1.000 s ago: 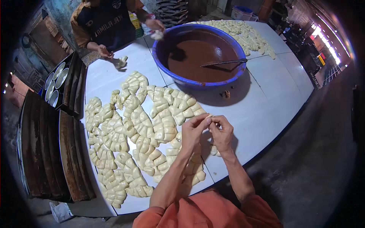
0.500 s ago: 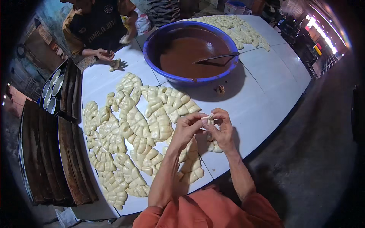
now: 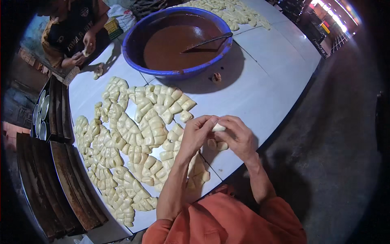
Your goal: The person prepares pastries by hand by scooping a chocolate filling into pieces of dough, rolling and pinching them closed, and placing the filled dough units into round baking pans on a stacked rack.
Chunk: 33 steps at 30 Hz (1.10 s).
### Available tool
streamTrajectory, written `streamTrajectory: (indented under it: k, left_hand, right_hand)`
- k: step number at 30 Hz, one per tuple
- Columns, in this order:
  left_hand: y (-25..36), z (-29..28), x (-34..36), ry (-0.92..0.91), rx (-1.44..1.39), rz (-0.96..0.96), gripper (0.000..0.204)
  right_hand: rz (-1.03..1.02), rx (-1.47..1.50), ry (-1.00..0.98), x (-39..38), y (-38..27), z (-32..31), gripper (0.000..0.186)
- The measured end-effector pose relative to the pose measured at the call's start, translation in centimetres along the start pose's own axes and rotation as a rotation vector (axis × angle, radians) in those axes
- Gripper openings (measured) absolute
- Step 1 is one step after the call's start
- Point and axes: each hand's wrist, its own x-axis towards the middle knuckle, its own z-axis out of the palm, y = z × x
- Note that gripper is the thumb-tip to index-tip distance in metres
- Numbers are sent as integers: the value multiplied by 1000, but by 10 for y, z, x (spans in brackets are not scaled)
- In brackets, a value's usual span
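Observation:
Over the table's near right side, my left hand (image 3: 198, 133) and my right hand (image 3: 240, 137) meet with fingers bent around a small pale piece of dough (image 3: 219, 127). Both hold it between thumbs and fingertips, which hide part of it. A few more dough pieces (image 3: 217, 144) lie on the tabletop just below the hands. To the left spreads a wide patch of cut, glossy dough pieces (image 3: 138, 130), pressed side by side; my left forearm passes over its edge.
A large blue basin (image 3: 134, 61) of brown filling, with a dark stirring tool (image 3: 207, 42) in it, stands on the white table (image 3: 280, 61). More dough (image 3: 239, 14) lies behind. Across the table, a co-worker (image 3: 73, 36) handles a dough piece. Dark trays (image 3: 73, 183) stand at left.
The view has shifted, so the table sits further left and higher. The dough in my fingers looks rounder, its open edge gone from sight. The co-worker's hands have come together.

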Motion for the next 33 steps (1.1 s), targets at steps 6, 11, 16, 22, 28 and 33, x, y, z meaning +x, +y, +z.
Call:
streamTrajectory:
  k: [6,11,16,22,28,33]
  left_hand:
    - [-21,-7,-5,209,580,-40,36]
    - [-51,-18,-2,171,792,173,29]
    - [-33,-18,-5,-13,875,42,29]
    - [-33,-47,-22,375,679,80,25]
    - [-17,-70,-32,564,581,147,26]
    - [-19,-64,-32,387,260,102,48]
  right_hand:
    - [607,47,-97,-22,50,-19,26]
    - [640,-82,-396,-19,48,-10,28]
    - [368,-412,-528,-14,41,-15,30]
    - [-28,-283,-287,18,23,41,29]
    - [-84,-434,-384,42,42,122,25]
    - [621,795,-318,27,38,89,26]
